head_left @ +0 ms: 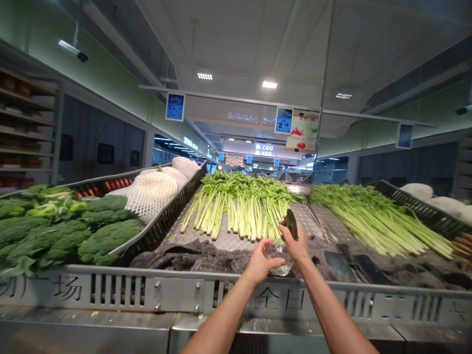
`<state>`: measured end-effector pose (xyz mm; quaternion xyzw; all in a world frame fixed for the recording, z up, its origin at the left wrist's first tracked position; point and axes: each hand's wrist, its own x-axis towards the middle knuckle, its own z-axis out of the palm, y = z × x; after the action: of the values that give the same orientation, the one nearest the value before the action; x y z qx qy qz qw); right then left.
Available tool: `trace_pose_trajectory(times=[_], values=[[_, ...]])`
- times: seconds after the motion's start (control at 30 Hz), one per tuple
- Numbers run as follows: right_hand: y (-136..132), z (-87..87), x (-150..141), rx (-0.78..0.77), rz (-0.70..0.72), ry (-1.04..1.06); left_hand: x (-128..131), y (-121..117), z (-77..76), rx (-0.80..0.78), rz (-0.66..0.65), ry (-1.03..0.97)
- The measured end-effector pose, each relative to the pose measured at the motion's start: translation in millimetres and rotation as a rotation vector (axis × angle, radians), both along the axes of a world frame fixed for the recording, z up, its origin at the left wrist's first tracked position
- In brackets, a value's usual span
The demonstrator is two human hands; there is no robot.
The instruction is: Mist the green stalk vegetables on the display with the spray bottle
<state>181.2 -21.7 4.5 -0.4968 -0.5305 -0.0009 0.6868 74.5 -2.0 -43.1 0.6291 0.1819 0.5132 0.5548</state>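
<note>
A clear spray bottle (282, 268) is held in front of me, above the front of the display. My left hand (260, 265) is wrapped round its transparent body. Higher up, my right hand (299, 247) grips the bottle at its dark spray head (292, 223). The fingers on the far side of the bottle are partly hidden. Just beyond lie bunches of celery (243, 211), leaves toward the back and pale stalk ends toward me. They rest on a textured metal shelf (191, 238).
Dark crumpled cloth (206, 258) runs behind the grey slotted front rail (177, 290). On the left are broccoli heads (106, 241) and produce in white foam netting (153, 191), beside a black divider (165, 216). A mirror (368, 206) at right reflects the celery. Price signs (283, 120) hang overhead.
</note>
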Motion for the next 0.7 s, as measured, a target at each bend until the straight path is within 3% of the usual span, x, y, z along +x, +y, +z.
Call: trace_pose_trajectory(times=[0.1,0.17,0.2,0.27,0.37,0.4,0.47,0.57,0.63,0.7], values=[[2,10.0,0,-0.041,0.033,-0.003,-1,-12,2.5,0.016,0.178,-0.072],[2,17.4,-2,0.031,-0.017,0.044,2,-31,-2.6,-0.018,0.344,-0.197],[2,21.1,-4,0.083,-0.045,0.059,6,-43,-8.2,-0.072,0.352,-0.239],[0,27.9,-10,0.186,-0.095,0.058,19,-69,-23.2,-0.229,0.167,-0.259],[-3,34.2,-24,0.262,-0.122,0.052,42,-102,-40.7,-0.669,-0.369,-0.304],[-5,34.7,-28,0.261,-0.117,0.047,48,-109,-41.2,-0.789,-0.525,-0.325],[-9,33.7,-32,0.236,-0.105,0.009,50,-116,-32.8,-0.875,-0.731,-0.378],[-15,30.5,-26,0.157,-0.128,-0.072,35,-114,-7.3,-0.76,-0.763,-0.541],[-18,29.5,-14,0.117,-0.181,-0.087,20,-107,8.3,-0.661,-0.711,-0.363],[-21,29.5,1,0.109,-0.235,-0.083,6,-93,19.3,-0.522,-0.483,-0.163]])
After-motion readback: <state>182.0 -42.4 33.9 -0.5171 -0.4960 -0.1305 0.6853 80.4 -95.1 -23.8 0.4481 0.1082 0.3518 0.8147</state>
